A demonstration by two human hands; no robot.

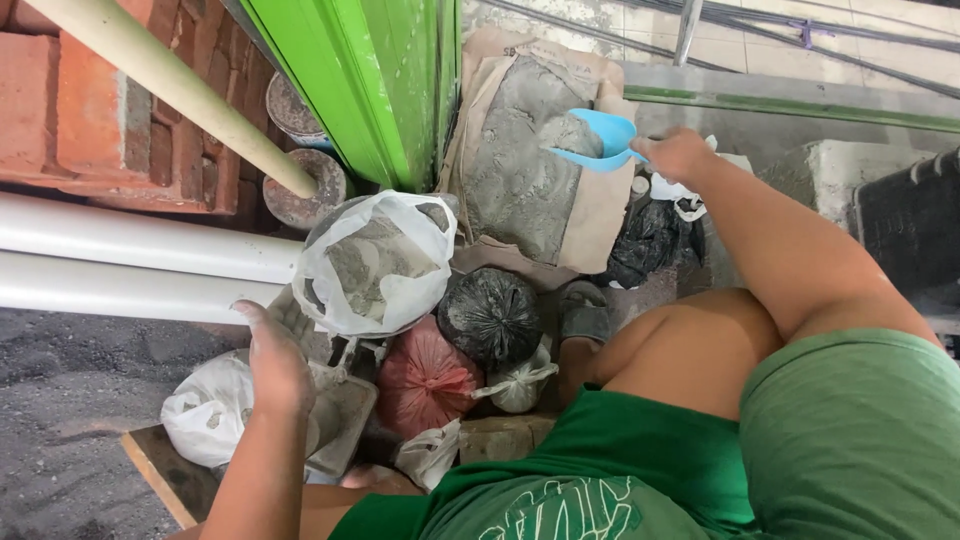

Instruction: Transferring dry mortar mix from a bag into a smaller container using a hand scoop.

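Observation:
My right hand (678, 154) grips the handle of a light blue plastic scoop (598, 141) loaded with grey cement powder, held over an open brown paper sack of cement (520, 170). My left hand (272, 362) holds the edge of a white plastic bag (375, 262) that is open and has grey powder inside; the fingers pinch its lower left rim. The bag sits to the left of the sack, in front of my knees.
Tied bags lie below: a black one (490, 315), a red one (425, 380), small white ones (205, 410). Two white pipes (130, 265) run along the left, a cream pole (170, 85) leans by a brick wall (80, 110), and a green metal panel (375, 80) stands behind.

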